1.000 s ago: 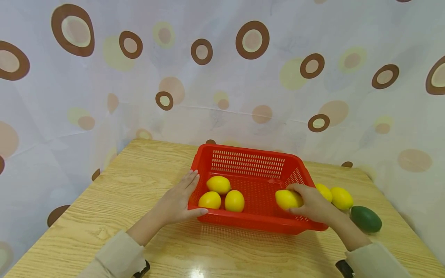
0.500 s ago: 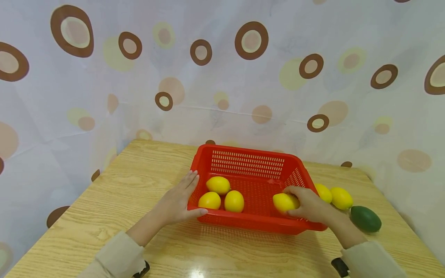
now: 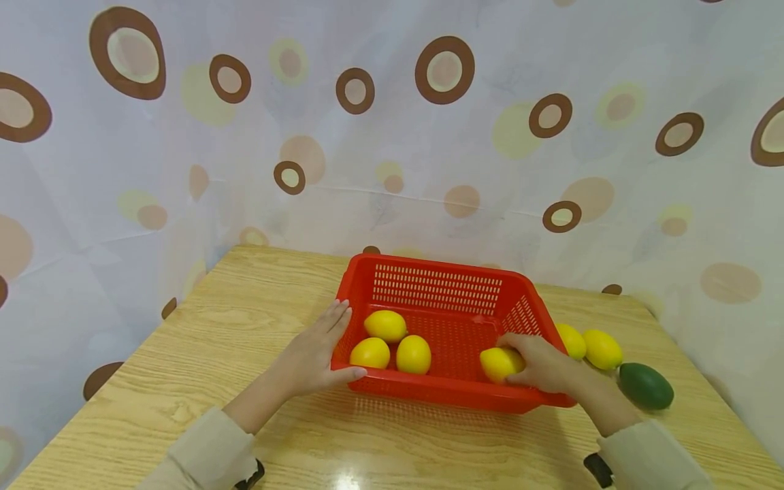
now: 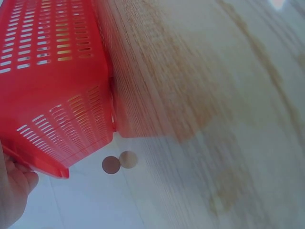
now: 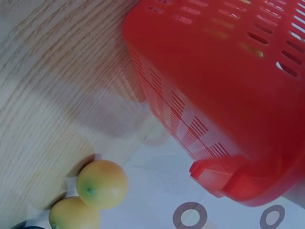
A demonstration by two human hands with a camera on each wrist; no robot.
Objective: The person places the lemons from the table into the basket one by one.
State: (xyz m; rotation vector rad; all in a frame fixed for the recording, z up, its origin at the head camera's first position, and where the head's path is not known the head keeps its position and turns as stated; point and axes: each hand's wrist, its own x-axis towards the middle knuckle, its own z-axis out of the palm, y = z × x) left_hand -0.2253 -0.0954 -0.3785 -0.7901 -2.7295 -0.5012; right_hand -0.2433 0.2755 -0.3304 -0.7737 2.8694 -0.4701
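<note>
A red plastic basket (image 3: 437,388) with slotted walls stands on the table. My left hand (image 3: 312,357) rests on its left rim near the front corner, fingers straight and thumb along the front edge; part of that hand (image 4: 16,191) shows in the left wrist view. Reaching over the right rim, my right hand (image 3: 542,364) grips a lemon (image 3: 497,365) low inside the basket, fingers over its top and thumb at the front. Three more lemons lie at the left end of the basket, among them a rear lemon (image 3: 385,326). In the right wrist view the basket wall hides the right hand.
Right of the basket, two lemons lie on the wooden table (image 3: 257,320), the outer lemon (image 3: 603,349) beside a dark green oval fruit (image 3: 646,386). A patterned curtain (image 3: 392,136) hangs behind the table and along its sides.
My right hand has lowered the lemon slightly, down and to the left inside the basket. The left hand and the basket have stayed in place.
</note>
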